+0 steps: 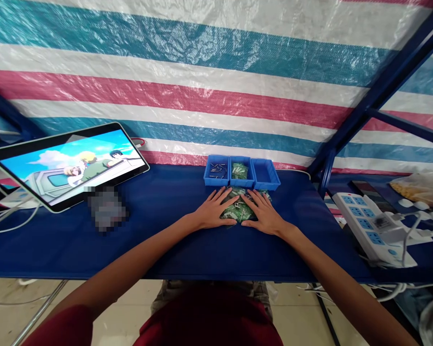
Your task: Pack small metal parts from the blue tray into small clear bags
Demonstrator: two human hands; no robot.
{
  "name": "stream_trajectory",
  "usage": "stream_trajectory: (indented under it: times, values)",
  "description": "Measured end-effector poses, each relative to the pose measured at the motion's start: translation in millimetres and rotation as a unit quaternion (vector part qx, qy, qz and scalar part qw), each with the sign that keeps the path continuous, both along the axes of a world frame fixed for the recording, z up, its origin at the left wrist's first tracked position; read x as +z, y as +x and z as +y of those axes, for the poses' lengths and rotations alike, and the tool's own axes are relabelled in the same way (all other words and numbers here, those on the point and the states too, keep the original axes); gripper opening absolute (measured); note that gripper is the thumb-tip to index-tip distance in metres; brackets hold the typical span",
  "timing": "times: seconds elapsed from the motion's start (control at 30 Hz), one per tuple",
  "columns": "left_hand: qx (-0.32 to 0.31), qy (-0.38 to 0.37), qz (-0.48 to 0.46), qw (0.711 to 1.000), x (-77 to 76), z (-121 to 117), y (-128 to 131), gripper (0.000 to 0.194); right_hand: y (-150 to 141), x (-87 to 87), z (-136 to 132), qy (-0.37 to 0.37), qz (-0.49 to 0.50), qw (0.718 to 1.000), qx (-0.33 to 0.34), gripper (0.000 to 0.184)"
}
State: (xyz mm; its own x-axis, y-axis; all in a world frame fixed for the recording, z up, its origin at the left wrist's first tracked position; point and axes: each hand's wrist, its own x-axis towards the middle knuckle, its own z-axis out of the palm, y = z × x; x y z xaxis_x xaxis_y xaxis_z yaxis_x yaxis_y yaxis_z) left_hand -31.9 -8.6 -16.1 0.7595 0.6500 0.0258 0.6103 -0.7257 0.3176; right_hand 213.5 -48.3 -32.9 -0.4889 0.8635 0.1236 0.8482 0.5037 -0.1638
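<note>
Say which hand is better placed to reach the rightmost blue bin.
Right, probably: the right hand lies closer to the rightmost blue bin; the left hand is across the green packet.

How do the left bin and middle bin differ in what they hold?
The left bin holds thin pieces; the middle bin holds a green clump. The left bin's contents lie scattered, the middle bin's bunched. Both are blue and open-topped.
</note>
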Motion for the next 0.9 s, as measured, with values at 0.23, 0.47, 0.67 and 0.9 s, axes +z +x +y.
stream_trajectory:
  times: [0.23,0.47,0.67,0.9]
  values:
    - [0.016,-0.014,-0.019,1.000,-5.6,5,0,0.086,-10,-6.9,3,0.032,0.005,0.999,-0.030,0.082]
    - [0.038,-0.024,-0.025,0.999,-3.5,4,1,0.086,-13,-11.5,2,0.054,0.014,0.997,-0.053,0.079]
    - [0.046,-0.026,-0.042,0.998,-4.2,4,2,0.083,-15,-8.0,4,0.060,0.025,0.997,-0.049,0.079]
    - [0.041,-0.032,-0.066,0.996,-2.7,2,-1,0.081,-14,-10.6,2,0.096,0.043,0.994,-0.028,0.078]
